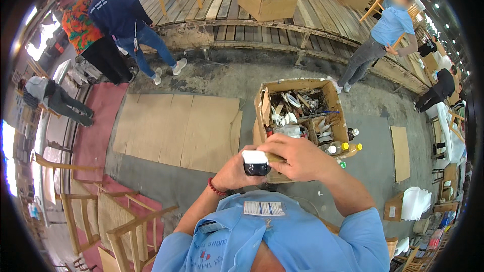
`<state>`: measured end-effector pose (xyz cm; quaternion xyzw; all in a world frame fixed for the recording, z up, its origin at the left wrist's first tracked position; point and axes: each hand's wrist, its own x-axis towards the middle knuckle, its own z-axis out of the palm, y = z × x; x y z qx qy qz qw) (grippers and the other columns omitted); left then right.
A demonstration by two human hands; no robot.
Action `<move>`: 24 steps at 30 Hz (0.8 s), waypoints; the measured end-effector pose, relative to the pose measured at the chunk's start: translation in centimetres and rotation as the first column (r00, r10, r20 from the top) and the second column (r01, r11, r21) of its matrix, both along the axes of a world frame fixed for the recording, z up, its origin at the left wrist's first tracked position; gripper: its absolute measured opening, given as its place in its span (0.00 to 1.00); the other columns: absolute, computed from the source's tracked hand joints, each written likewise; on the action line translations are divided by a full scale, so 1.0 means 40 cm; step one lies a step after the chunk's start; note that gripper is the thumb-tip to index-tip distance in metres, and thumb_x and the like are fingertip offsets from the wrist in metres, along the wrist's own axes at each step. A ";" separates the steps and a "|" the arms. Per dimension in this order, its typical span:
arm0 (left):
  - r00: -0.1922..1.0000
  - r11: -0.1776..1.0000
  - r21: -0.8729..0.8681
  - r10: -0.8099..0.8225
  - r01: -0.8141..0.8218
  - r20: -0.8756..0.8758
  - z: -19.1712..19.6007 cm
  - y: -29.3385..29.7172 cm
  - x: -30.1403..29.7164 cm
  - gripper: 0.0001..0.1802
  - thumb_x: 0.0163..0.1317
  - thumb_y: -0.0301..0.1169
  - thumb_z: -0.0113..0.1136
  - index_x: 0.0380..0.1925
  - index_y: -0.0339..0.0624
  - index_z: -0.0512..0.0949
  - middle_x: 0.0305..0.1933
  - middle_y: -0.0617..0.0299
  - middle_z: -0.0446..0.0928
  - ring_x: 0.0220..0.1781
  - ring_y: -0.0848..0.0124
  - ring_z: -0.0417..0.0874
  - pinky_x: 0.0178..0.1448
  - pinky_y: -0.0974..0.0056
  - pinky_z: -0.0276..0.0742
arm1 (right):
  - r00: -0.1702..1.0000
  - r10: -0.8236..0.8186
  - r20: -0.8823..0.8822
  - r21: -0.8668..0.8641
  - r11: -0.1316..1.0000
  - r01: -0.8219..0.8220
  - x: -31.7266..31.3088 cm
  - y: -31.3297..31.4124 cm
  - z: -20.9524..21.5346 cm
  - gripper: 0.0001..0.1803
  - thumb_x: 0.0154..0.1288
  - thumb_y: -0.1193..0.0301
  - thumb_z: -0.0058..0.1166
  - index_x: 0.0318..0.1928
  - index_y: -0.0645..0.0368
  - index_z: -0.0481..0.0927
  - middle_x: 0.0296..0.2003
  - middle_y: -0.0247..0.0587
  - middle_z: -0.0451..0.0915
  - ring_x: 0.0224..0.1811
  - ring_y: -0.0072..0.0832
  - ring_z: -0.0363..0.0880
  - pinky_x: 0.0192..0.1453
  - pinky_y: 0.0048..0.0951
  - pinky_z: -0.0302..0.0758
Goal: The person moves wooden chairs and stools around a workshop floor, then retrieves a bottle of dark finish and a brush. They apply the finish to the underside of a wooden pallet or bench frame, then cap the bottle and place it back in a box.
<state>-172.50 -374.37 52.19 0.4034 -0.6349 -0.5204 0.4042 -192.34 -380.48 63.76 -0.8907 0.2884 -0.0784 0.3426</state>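
Close to my chest, my left hand point(233, 171) is wrapped round a small dark, glossy container point(257, 169). A white piece point(255, 157) sits at its top; whether it is a pad or a lid I cannot tell. From the right, my right hand point(301, 157) reaches over with bent fingers closed on a brownish, flat-looking piece point(275, 157) beside the white one. The fingers hide most of that piece. Just beyond both hands stands an open cardboard box point(261, 111) holding brushes, white scraps and bottles.
Bottles with yellow caps point(345, 146) stand at the box's near right corner. Wooden chairs point(126, 221) are at the lower left. Flattened cardboard point(176, 131) covers floor left of the box. Across the back runs a slatted wooden platform point(217, 5). A person in light blue point(393, 25) stands far right.
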 end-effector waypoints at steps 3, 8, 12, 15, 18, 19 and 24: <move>0.994 0.994 0.064 0.084 -0.089 0.070 0.008 0.006 0.001 0.44 0.40 0.31 0.77 0.58 0.38 0.64 0.46 0.55 0.77 0.49 0.68 0.79 0.54 0.63 0.75 | 0.979 -0.150 0.141 0.066 0.988 0.142 -0.028 0.007 -0.019 0.29 0.59 0.70 0.54 0.61 0.63 0.66 0.47 0.46 0.72 0.38 0.39 0.77 0.41 0.36 0.75; 0.976 0.986 0.146 0.103 -0.075 -0.193 0.029 0.006 -0.001 0.45 0.41 0.30 0.76 0.61 0.36 0.63 0.52 0.58 0.74 0.53 0.70 0.75 0.60 0.63 0.71 | 0.827 -0.496 0.264 0.272 0.861 0.430 -0.042 -0.007 -0.120 0.26 0.62 0.76 0.52 0.61 0.67 0.68 0.41 0.41 0.73 0.31 0.25 0.72 0.36 0.26 0.72; 0.937 0.997 0.062 -0.015 0.039 -0.349 0.034 -0.010 -0.015 0.47 0.44 0.25 0.74 0.65 0.37 0.58 0.53 0.59 0.73 0.54 0.71 0.75 0.59 0.63 0.72 | 0.718 -0.595 0.360 0.463 0.782 0.416 -0.019 0.010 -0.208 0.21 0.67 0.76 0.50 0.61 0.58 0.72 0.34 0.39 0.80 0.28 0.21 0.77 0.33 0.24 0.73; 0.896 0.990 0.106 -0.040 0.096 -0.442 0.031 -0.016 -0.029 0.50 0.45 0.25 0.74 0.67 0.37 0.55 0.54 0.60 0.72 0.55 0.72 0.74 0.60 0.65 0.71 | 0.715 -0.575 0.397 0.426 0.806 0.411 0.010 0.025 -0.241 0.26 0.68 0.77 0.49 0.66 0.53 0.66 0.35 0.37 0.84 0.28 0.19 0.78 0.34 0.23 0.75; 0.884 0.974 0.183 -0.033 0.133 -0.466 0.032 -0.019 -0.041 0.49 0.45 0.26 0.74 0.67 0.36 0.57 0.54 0.61 0.72 0.54 0.74 0.73 0.60 0.66 0.71 | 0.679 -0.556 0.480 0.429 0.824 0.372 0.020 0.036 -0.254 0.33 0.68 0.80 0.47 0.71 0.53 0.56 0.42 0.39 0.83 0.40 0.23 0.80 0.48 0.25 0.75; 0.895 0.976 0.187 -0.014 0.109 -0.445 0.035 -0.019 -0.043 0.48 0.46 0.26 0.73 0.66 0.35 0.57 0.54 0.61 0.72 0.54 0.74 0.73 0.59 0.66 0.71 | 0.657 -0.577 0.485 0.475 0.805 0.356 0.017 0.038 -0.257 0.32 0.68 0.80 0.46 0.71 0.54 0.56 0.44 0.42 0.82 0.44 0.25 0.79 0.50 0.26 0.74; 0.897 0.971 0.187 0.213 -0.150 -0.387 0.061 -0.016 -0.058 0.40 0.47 0.26 0.72 0.60 0.33 0.62 0.50 0.58 0.75 0.50 0.75 0.76 0.56 0.66 0.74 | 0.649 -0.481 0.589 0.288 0.876 0.387 -0.027 0.077 -0.263 0.30 0.62 0.80 0.51 0.65 0.60 0.62 0.55 0.49 0.73 0.56 0.32 0.73 0.58 0.33 0.70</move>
